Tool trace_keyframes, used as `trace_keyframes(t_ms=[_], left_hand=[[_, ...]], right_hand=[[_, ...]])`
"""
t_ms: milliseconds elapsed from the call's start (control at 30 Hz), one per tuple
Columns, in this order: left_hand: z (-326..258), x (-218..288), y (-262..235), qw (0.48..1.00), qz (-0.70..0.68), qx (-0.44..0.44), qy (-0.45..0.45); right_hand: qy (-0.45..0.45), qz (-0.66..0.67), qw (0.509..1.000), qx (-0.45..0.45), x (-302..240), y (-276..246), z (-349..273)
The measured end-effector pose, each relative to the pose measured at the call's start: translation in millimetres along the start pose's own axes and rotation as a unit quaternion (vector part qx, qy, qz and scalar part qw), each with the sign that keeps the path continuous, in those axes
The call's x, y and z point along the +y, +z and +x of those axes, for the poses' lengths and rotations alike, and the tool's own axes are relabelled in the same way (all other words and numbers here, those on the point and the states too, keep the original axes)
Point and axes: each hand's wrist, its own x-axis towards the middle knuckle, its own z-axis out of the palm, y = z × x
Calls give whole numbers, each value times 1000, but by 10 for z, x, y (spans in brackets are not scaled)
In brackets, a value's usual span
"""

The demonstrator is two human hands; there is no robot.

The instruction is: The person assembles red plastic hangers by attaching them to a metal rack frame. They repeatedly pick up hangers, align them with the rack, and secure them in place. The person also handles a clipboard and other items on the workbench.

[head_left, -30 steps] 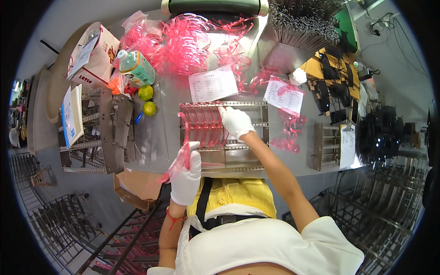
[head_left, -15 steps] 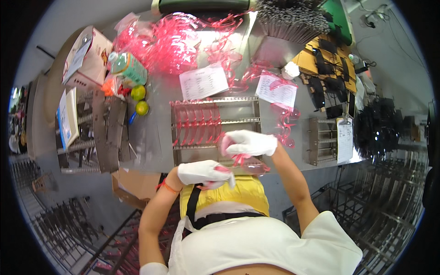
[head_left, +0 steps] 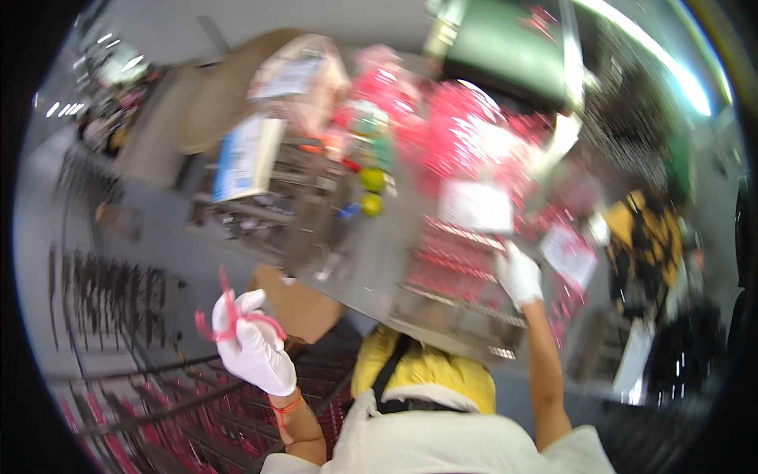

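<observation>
We are holding curved pink plastic strips point(head_left: 231, 312) in our left hand point(head_left: 254, 347), well to the left of the slotted metal rack point(head_left: 434, 322) and beyond the near edge of the surface point(head_left: 375, 257); its gloved fingers are clamping on them. Our right hand point(head_left: 519, 276) is reaching to the rack's far right corner; blur is hiding its fingertips, so we cannot tell whether those fingers are together or apart. More pink pieces point(head_left: 454, 262) are sitting in rows inside the rack. Just behind it, a white printed sheet point(head_left: 476, 207) is lying flat, and a shiny pink heap point(head_left: 458, 130) is spreading farther back. To the rack's right, we are seeing a second sheet point(head_left: 567, 253); to its left, two yellow-green fruits point(head_left: 371, 180) are resting near a bottle point(head_left: 371, 122).
</observation>
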Motion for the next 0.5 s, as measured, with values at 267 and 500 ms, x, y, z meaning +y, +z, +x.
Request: trace_keyframes(t_ms=[267,500], left_hand=[[1185,426,-521,616,208,487,583],[3488,-467,107,904,148,260,304]], right_hand=[[55,-32,998,19,38,126,-70],[85,12,996,6,29,45,-36]])
